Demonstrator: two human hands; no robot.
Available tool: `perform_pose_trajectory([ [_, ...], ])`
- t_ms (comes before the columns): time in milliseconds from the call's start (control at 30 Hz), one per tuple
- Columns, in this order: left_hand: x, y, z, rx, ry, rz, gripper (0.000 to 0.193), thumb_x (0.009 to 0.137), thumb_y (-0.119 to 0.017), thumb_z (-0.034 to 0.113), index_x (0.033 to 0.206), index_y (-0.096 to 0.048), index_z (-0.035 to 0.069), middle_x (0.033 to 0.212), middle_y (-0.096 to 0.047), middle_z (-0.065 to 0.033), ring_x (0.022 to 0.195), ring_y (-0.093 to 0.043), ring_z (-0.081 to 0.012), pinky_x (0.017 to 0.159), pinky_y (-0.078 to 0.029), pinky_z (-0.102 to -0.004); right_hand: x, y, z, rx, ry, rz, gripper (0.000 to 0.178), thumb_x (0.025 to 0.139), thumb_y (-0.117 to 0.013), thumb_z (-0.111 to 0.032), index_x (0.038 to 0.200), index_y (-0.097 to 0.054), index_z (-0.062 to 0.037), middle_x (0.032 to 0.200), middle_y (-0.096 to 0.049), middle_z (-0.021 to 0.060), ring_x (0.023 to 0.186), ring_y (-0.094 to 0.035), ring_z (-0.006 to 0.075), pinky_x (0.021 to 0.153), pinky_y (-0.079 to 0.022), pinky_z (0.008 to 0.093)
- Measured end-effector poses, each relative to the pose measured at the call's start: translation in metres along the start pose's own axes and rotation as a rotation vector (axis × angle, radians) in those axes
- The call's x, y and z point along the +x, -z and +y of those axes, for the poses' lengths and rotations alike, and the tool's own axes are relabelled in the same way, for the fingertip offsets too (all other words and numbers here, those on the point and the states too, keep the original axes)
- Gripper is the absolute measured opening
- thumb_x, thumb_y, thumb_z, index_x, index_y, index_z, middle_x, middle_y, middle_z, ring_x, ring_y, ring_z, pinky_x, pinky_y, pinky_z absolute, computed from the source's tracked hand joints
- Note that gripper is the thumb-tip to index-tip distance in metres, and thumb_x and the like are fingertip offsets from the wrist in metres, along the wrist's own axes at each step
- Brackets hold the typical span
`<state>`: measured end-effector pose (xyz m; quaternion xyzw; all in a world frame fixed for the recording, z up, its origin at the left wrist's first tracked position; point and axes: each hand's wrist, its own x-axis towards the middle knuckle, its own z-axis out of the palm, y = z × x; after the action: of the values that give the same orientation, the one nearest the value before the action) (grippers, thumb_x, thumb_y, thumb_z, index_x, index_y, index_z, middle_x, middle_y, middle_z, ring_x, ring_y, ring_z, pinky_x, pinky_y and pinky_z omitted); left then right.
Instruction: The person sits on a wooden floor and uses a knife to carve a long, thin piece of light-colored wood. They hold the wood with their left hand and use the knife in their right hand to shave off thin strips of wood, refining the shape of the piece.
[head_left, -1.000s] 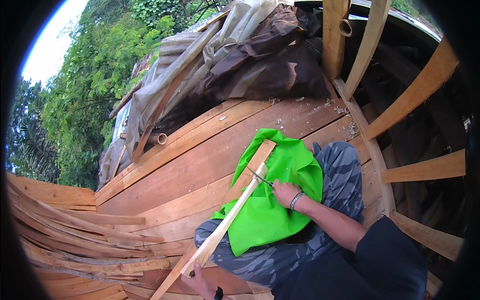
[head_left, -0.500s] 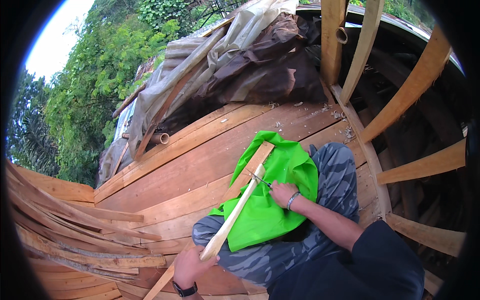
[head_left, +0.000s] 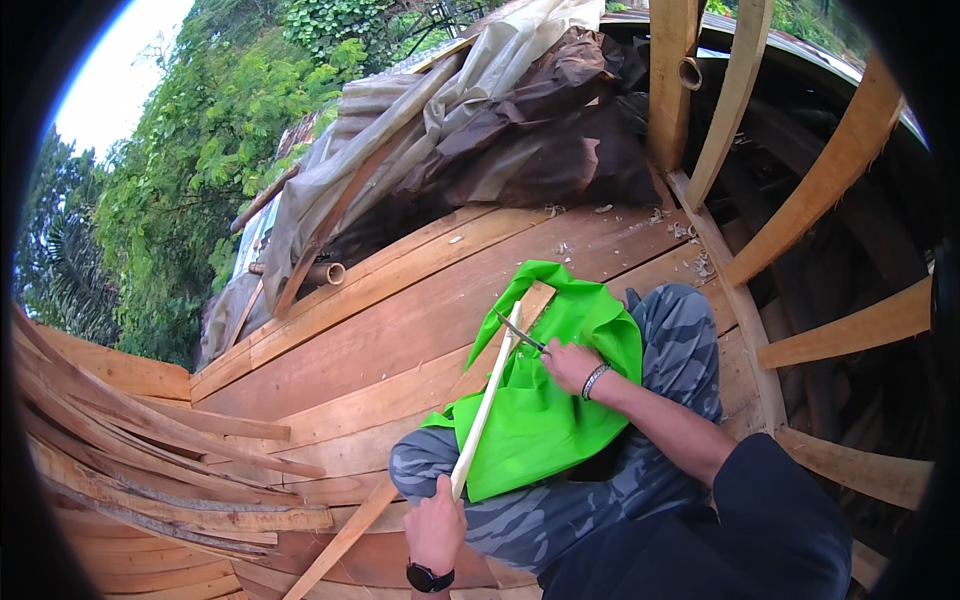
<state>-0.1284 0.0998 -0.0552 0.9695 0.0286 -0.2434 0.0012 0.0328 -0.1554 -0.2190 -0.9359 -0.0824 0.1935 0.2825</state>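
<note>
My left hand (head_left: 437,527) is closed around the near end of a long pale wooden stick (head_left: 486,405), which slants up and away from me across my lap. In my right hand (head_left: 570,367) is a knife (head_left: 524,334), its narrow blade lying by the far end of the stick. Under both, a bright green cloth (head_left: 560,430) covers my lap and part of my camouflage trousers (head_left: 676,335). A flat wooden board (head_left: 536,300) rests on the cloth beneath the stick's far end, and its lower part runs on below.
Wood shavings (head_left: 703,266) lie scattered on the plank floor (head_left: 370,345). Long wooden strips (head_left: 200,515) are piled at the left. Crumpled tarpaulins (head_left: 500,140) cover the far side. Upright timbers (head_left: 740,100) line the right, and a bamboo tube (head_left: 325,274) sticks out at the far left.
My left hand has shifted right and turned, rolling the stick to a narrower side. The stick's far end has moved slightly left and away, and the knife has moved with my right hand slightly.
</note>
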Motion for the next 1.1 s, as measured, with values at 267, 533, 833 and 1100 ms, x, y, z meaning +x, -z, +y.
perform_pose_trajectory([
  [267, 0.003, -0.002, -0.005, 0.021, 0.049, -0.032, 0.025, 0.085, -0.06, 0.02, 0.1, -0.047, 0.005, 0.069, -0.065, -0.0196, 0.067, -0.066, -0.0384, 0.06, -0.052, -0.05, -0.002, 0.024, -0.02, 0.322, 0.125, 0.309, 0.028, 0.096, -0.046, -0.028, 0.101, -0.047, -0.0001, 0.077, -0.064, 0.0237, 0.071, -0.061, 0.0445, 0.067, -0.049, 0.0528],
  [533, 0.003, -0.008, -0.006, 0.022, 0.016, -0.001, 0.022, 0.085, -0.059, 0.018, 0.097, -0.048, 0.004, 0.065, -0.065, -0.0184, 0.062, -0.066, -0.0364, 0.054, -0.052, -0.0466, -0.007, 0.027, -0.021, 0.218, 0.059, 0.182, 0.025, 0.097, -0.046, -0.027, 0.103, -0.047, -0.0024, 0.08, -0.063, 0.0258, 0.073, -0.061, 0.0449, 0.068, -0.047, 0.0546],
  [833, 0.005, -0.008, -0.003, -0.001, 0.036, -0.03, 0.027, 0.082, -0.063, 0.019, 0.099, -0.05, 0.002, 0.067, -0.065, -0.0197, 0.066, -0.065, -0.0376, 0.058, -0.052, -0.0481, 0.005, 0.013, -0.008, 0.121, 0.055, 0.159, 0.027, 0.098, -0.045, -0.03, 0.101, -0.046, -0.003, 0.075, -0.062, 0.026, 0.07, -0.06, 0.0456, 0.063, -0.047, 0.056],
  [1100, 0.009, -0.013, -0.002, 0.01, -0.025, 0.017, 0.019, 0.085, -0.058, 0.017, 0.093, -0.047, 0.004, 0.064, -0.064, -0.0192, 0.061, -0.065, -0.0374, 0.054, -0.052, -0.0482, -0.003, -0.011, -0.002, -0.01, -0.049, -0.001, 0.03, 0.097, -0.044, -0.034, 0.103, -0.046, -0.0046, 0.079, -0.064, 0.0251, 0.073, -0.063, 0.0447, 0.066, -0.05, 0.0555],
])
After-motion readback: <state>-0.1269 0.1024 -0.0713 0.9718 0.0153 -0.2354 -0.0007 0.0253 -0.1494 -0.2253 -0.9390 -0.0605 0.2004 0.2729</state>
